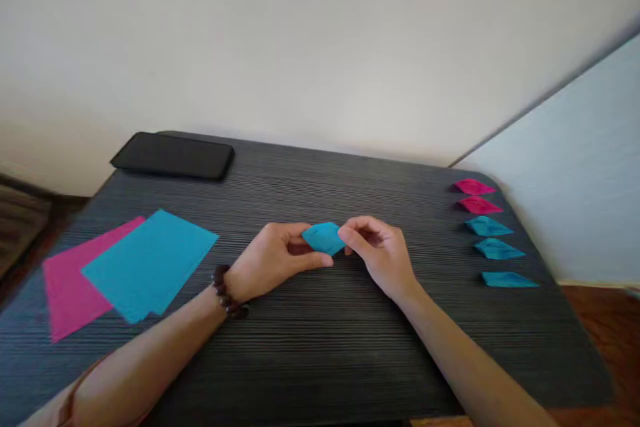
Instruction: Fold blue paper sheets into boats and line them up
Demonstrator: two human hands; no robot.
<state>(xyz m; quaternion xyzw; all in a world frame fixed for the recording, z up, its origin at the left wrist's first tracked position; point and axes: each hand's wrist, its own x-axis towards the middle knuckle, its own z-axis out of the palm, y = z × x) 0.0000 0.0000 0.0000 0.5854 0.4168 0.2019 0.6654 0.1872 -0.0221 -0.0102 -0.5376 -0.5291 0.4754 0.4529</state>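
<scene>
Currently held: blue folded paper piece, over the middle of the dark table; contact with the surface cannot be told.
Piece axis: long axis left to right, roughly along the table's far edge; one tapered tip points toward the left edge.
Left hand: pinching the piece's left end, thumb along its near side.
Right hand: thumb and fingers gripping the right end.
Hidden: right tip, under the right thumb; creases hard to make out.
Cut off: both forearms, at the bottom of the view.
Right edge: two pink folded pieces, three blue folded pieces, in a row.
Left edge: blue sheets overlapping pink paper.
Far left corner: black smartphone.
</scene>
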